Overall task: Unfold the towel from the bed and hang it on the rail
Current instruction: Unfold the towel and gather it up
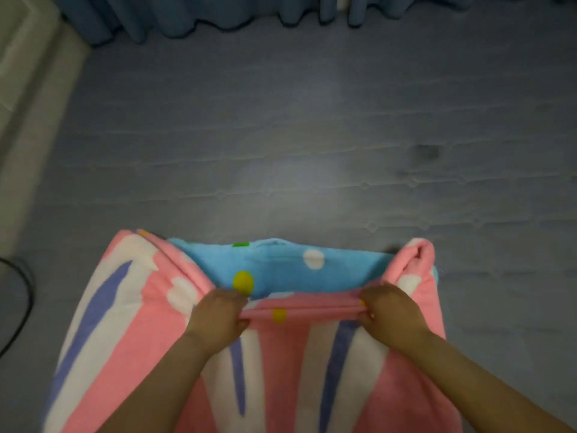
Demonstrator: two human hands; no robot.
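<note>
A thick towel (131, 323), pink with white and purple shapes and a light blue part with white and yellow dots, lies partly folded on the grey-blue bed (281, 135) at the bottom of the head view. My left hand (215, 317) and my right hand (390, 314) each pinch the same folded pink edge, which is stretched taut between them. The blue part shows just beyond that edge. The towel's right end curls upward in a roll. No rail is in view.
Dark blue curtains (203, 14) hang along the far side of the bed. A pale wall or bed frame (28, 104) runs down the left. A black cable (18, 304) loops at the left edge.
</note>
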